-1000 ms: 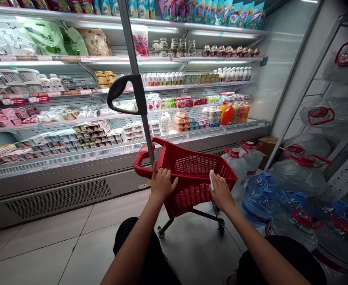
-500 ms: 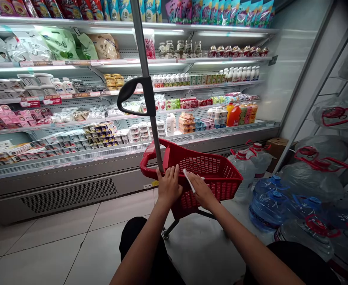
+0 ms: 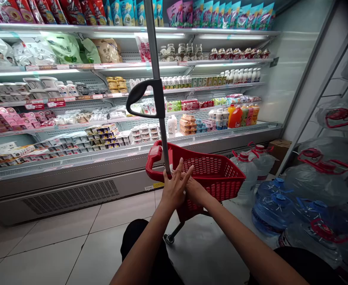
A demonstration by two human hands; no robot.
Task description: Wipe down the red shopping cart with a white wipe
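Note:
A red plastic basket cart (image 3: 211,156) stands in front of me, with a grey pole (image 3: 162,136) rising past its handle end. My left hand (image 3: 174,189) is at the near rim by the foot of the pole, its fingers spread apart. Close against it, my right hand (image 3: 196,190) reaches in behind the left fingers. A small piece of white cloth (image 3: 171,168) shows beside the pole; most of it is hidden by my hands. The right fingertips are covered too. On the pole, above the cart, is a black loop handle (image 3: 145,99).
A refrigerated display case (image 3: 73,158) with packed shelves runs behind the cart. At right stand large water bottles (image 3: 270,206), a cardboard box (image 3: 280,148) and a metal rack (image 3: 304,99). Pale tiles (image 3: 111,245) cover the floor.
My right hand has moved left along the rim with the white cloth, to behind my left hand. The left fingers have lifted and spread. The view has shifted slightly.

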